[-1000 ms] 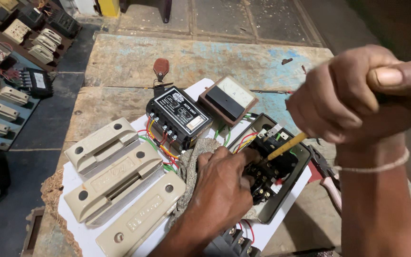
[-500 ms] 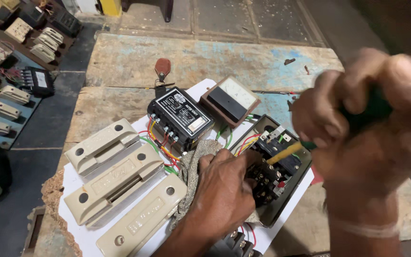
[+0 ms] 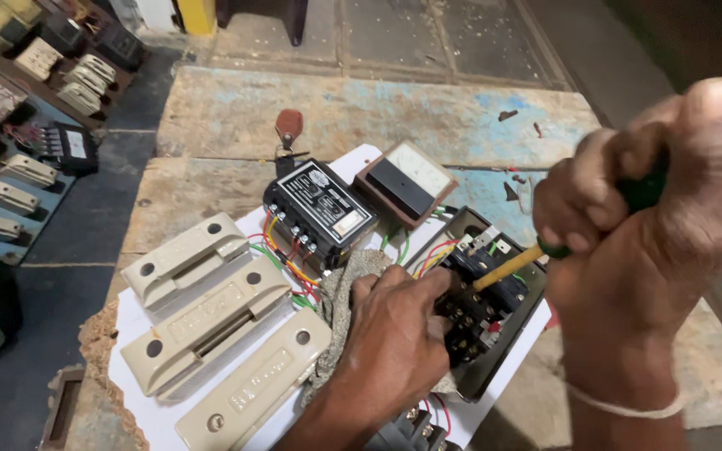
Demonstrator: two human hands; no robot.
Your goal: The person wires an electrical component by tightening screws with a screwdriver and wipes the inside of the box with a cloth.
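Gripping a screwdriver [image 3: 516, 269] by its green handle, the right hand [image 3: 641, 242] has all its fingers wrapped tight around it, thumb up on top, and the yellow shaft slants down and left into the black switch unit [image 3: 482, 305]. That unit sits in an open dark box [image 3: 507, 351] at the near right of a white board [image 3: 139, 401]. The left hand [image 3: 394, 347] rests on the unit's left side, fingers curled together and pressing on its black terminals, over a scrap of grey cloth [image 3: 340, 292]. The screwdriver looks light and stiff, best held by the handle as it is now; the switch unit seems rigid but fiddly, with small screws and thin red, yellow and green wires [image 3: 282, 255] that could be nicked, so its casing is probably the safer place to steady it. Left of the hands lie three cream fuse carriers [image 3: 219, 330] side by side. Beyond them stand a black relay box [image 3: 319, 213] and a brown-framed panel meter [image 3: 404, 184], close enough to crowd the tool's swing. Farther off a key with a brown fob [image 3: 288, 129] lies on the worn wooden table [image 3: 394, 113], and more cream and black fittings [image 3: 31, 171] sit on the floor to the left.
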